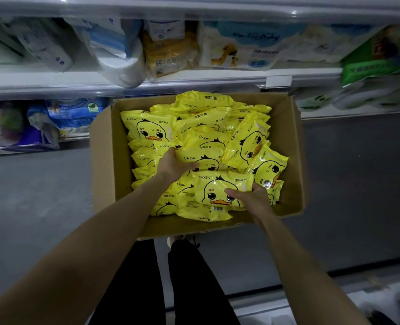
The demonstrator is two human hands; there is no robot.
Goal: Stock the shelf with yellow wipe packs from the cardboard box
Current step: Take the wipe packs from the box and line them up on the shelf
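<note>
An open cardboard box (105, 160) stands on the floor in front of the shelves, filled with several yellow wipe packs printed with a duck face. My left hand (174, 164) reaches into the middle of the box, its fingers curled round the left end of a yellow pack (208, 158). My right hand (250, 195) grips the right end of another yellow pack (217, 191) near the box's front, thumb on top. A few yellow packs (171, 55) lie on the shelf (194, 79) above the box.
The shelves hold white and blue tissue packs (239, 45) and green packs (377, 57) at the right. Lower shelves at the left carry blue packages (75, 116). Grey floor surrounds the box. My legs (187, 277) stand just behind it.
</note>
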